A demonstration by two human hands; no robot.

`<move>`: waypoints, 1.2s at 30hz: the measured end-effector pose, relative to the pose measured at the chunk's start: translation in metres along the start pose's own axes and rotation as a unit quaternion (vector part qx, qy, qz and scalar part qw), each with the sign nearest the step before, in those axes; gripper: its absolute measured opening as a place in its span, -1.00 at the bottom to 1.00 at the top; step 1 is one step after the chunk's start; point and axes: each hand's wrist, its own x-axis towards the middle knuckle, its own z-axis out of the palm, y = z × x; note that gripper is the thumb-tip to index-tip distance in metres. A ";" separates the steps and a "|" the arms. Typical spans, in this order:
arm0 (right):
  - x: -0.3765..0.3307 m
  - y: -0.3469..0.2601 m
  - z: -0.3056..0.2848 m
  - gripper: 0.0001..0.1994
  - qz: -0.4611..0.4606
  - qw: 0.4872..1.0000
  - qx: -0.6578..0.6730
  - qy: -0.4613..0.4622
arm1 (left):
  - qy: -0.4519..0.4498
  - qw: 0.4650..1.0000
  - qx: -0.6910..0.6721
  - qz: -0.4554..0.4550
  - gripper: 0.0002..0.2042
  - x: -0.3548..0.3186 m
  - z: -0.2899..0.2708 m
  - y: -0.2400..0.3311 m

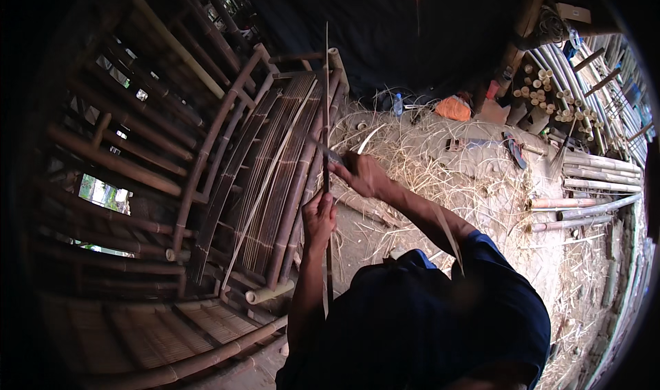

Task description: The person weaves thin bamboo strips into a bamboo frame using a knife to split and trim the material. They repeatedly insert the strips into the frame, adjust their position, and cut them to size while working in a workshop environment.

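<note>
A long thin bamboo strip (pixel 326 87) stands nearly upright in the middle of the view. My left hand (pixel 320 219) is closed around its lower part. Just above, my right hand (pixel 364 175) grips the handle of a knife (pixel 328 154), and the blade lies against the strip. The strip's lower end runs down past my left forearm toward my dark blue shirt. A second pale strip (pixel 448 237) lies across my right upper arm.
A bamboo bench frame with slatted back (pixel 275 163) stands close on the left. Bamboo shavings (pixel 440 177) cover the ground. Cut bamboo poles (pixel 598 183) lie stacked at the right, with pole ends (pixel 543 87) behind. An orange cloth (pixel 454 108) and a bottle (pixel 398 104) sit farther back.
</note>
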 end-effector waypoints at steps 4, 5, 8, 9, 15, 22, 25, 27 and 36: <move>-0.039 0.011 -0.010 -0.31 -0.167 0.971 -0.167 -0.045 | -0.006 1.000 -0.003 -0.018 -0.78 -0.014 -0.007 0.005; -0.035 0.016 -0.011 -0.32 -0.121 0.977 -0.169 -0.037 | -0.006 1.000 0.005 -0.018 -0.77 -0.020 -0.006 0.006; 0.006 0.053 -0.022 -0.34 0.048 0.990 -0.130 -0.022 | -0.014 0.999 0.034 -0.037 -0.76 -0.051 -0.013 0.008; 0.026 0.072 -0.038 -0.35 0.126 0.988 -0.090 -0.017 | -0.015 0.996 0.063 -0.063 -0.77 -0.068 -0.015 0.007; 0.010 0.069 -0.013 -0.45 -0.193 0.952 -0.227 0.074 | -0.028 0.996 0.079 -0.039 -0.61 -0.122 -0.031 0.019; 0.027 0.025 -0.044 -0.23 -0.042 0.976 -0.215 -0.022 | 0.005 0.991 0.130 -0.025 -0.63 -0.193 -0.076 -0.004; 0.044 0.038 -0.045 -0.20 0.019 0.985 -0.160 0.055 | 0.015 0.995 0.058 -0.073 -0.63 -0.221 -0.108 -0.034; 0.058 0.044 -0.072 -0.19 0.069 0.986 -0.126 0.087 | 0.022 0.995 0.064 -0.077 -0.63 -0.243 -0.126 -0.038; 0.018 0.099 -0.019 -0.55 0.192 0.929 0.257 0.186 | -0.026 0.929 0.367 0.044 -0.64 -0.255 -0.165 -0.077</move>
